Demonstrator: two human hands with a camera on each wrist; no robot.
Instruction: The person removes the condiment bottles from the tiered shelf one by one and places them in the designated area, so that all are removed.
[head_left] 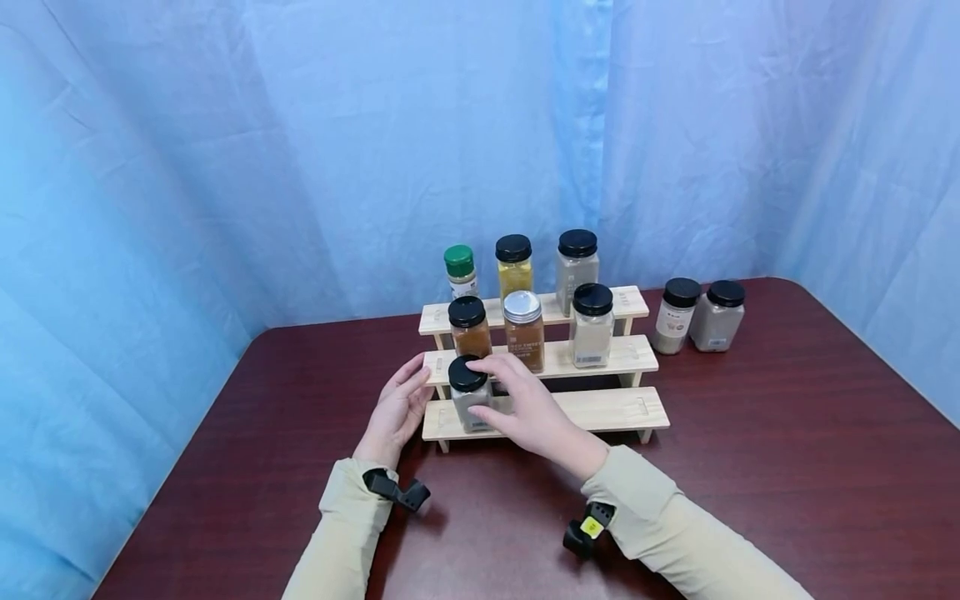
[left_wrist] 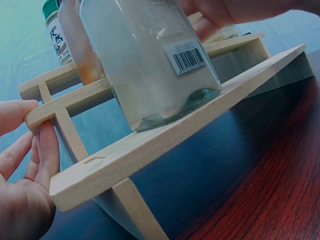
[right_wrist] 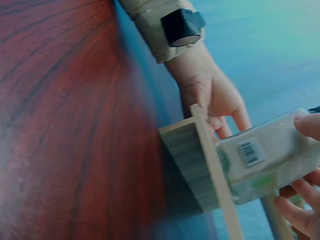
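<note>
At the left end of the bottom tier of a wooden three-tier rack (head_left: 577,410) stands a square glass jar (head_left: 468,403) with a black lid and pale contents. My right hand (head_left: 528,408) is around this jar, thumb in front and fingers spread by the lid; in the right wrist view the thumb (right_wrist: 306,125) overlaps the jar, and whether it presses is unclear. With my left hand (head_left: 396,414) I pinch the left end of the middle tier, fingers (left_wrist: 48,147) above and below the board in the left wrist view.
The middle tier holds a black-lidded brown spice jar (head_left: 471,337), a silver-lidded jar (head_left: 524,337) and a pale jar (head_left: 592,333). Behind are a green-capped bottle (head_left: 460,267), a yellow jar (head_left: 514,271) and a grey jar (head_left: 577,271). Two jars (head_left: 672,321) stand right of the rack.
</note>
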